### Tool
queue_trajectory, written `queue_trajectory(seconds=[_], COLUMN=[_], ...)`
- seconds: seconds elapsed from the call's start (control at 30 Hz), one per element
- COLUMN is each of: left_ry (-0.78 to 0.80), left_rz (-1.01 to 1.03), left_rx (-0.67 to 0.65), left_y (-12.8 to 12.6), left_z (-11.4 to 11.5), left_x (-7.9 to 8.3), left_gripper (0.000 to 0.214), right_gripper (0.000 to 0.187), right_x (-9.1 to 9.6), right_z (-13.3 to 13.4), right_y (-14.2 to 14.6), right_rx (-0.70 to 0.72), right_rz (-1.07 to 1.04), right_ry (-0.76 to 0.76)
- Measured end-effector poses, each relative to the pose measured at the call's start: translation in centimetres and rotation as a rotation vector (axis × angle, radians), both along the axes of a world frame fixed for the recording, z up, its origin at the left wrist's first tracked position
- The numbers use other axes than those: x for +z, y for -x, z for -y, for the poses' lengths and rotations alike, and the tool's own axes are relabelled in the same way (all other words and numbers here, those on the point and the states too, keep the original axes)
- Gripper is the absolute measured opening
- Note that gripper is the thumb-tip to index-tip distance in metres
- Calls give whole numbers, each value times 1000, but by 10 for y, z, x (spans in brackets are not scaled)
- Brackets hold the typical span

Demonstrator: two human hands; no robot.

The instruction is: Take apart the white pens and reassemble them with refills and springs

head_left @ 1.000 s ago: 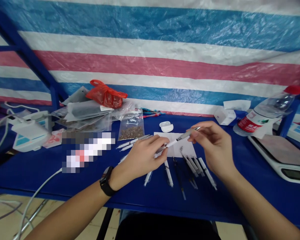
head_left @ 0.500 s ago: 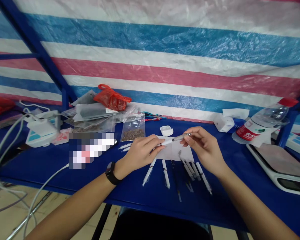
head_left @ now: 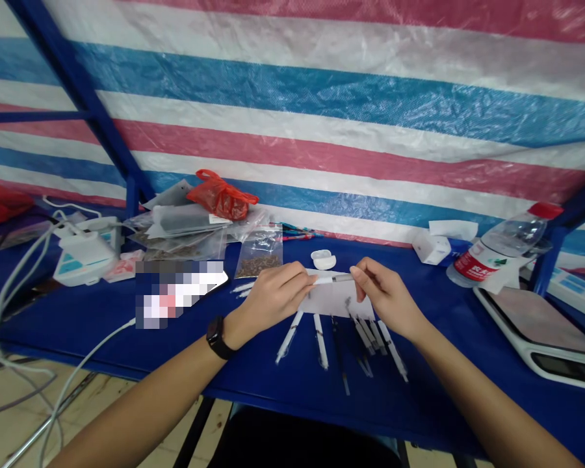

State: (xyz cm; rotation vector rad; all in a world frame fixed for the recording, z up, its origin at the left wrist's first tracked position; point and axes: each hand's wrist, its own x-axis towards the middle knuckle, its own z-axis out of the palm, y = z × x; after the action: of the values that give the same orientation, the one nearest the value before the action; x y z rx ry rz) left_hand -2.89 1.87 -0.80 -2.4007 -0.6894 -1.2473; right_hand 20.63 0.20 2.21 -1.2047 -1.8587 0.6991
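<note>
My left hand (head_left: 273, 296) and my right hand (head_left: 387, 296) are both closed in a pinch on the two ends of one thin white and silver pen (head_left: 334, 279). They hold it level above a white sheet of paper (head_left: 331, 300) on the blue table (head_left: 102, 312). Several more white pens and dark refills (head_left: 344, 341) lie in a row on the table just below my hands. A black watch sits on my left wrist.
A bag of small brown parts (head_left: 259, 252) and a pile of clear bags with a red plastic bag (head_left: 219, 198) lie behind my left hand. A white earbud case (head_left: 324, 259), a water bottle (head_left: 504, 250), a scale (head_left: 536, 328) and white cables (head_left: 24, 273) surround the spot.
Both hands have lowered the pen from a tilt to level, close over the paper, and my fingers have closed in along it. The camera view has also shifted up.
</note>
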Motion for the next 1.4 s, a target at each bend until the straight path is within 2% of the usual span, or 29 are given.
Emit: queue_trajectory(seconds=[0.1, 0.2, 0.27, 0.47, 0.63, 0.7, 0.83, 0.93, 1.13, 1.3, 1.4], left_ry=[-17, -18, 2, 94, 49, 52, 92, 119, 173, 255, 326], left_rz=[5, 17, 36, 119, 136, 163, 193, 199, 193, 274, 310], left_rx=[13, 15, 2, -48, -99, -113, -111, -119, -184, -156, -187], left_y=[-2, -4, -5, -4, -7, -8, -5, -4, -7, -7, -7], left_z=[1, 1, 1, 2, 5, 6, 5, 6, 9, 8, 7], left_x=[-1, -3, -4, -5, -4, -4, -2, -3, -5, -7, -8], left_gripper=[27, 28, 26, 15, 14, 13, 13, 12, 11, 4, 2], right_gripper=[70, 75, 73, 65, 81, 79, 57, 55, 74, 58, 58], right_x=[-7, -14, -15, -10, -20, -23, -18, -15, -19, -13, -13], right_z=[-2, -2, 0, 8, 10, 10, 10, 12, 14, 11, 12], right_y=[2, 3, 3, 4, 6, 5, 5, 5, 5, 2, 4], right_rx=[-28, -74, -97, -118, -127, -161, -121, -102, -162, -103, -81], right_rz=[-28, -73, -107, -105, -140, -155, -146, -77, -21, -65, -65], right_ry=[100, 184, 156, -74, 126, 80, -116, -190, -44, -189, -200])
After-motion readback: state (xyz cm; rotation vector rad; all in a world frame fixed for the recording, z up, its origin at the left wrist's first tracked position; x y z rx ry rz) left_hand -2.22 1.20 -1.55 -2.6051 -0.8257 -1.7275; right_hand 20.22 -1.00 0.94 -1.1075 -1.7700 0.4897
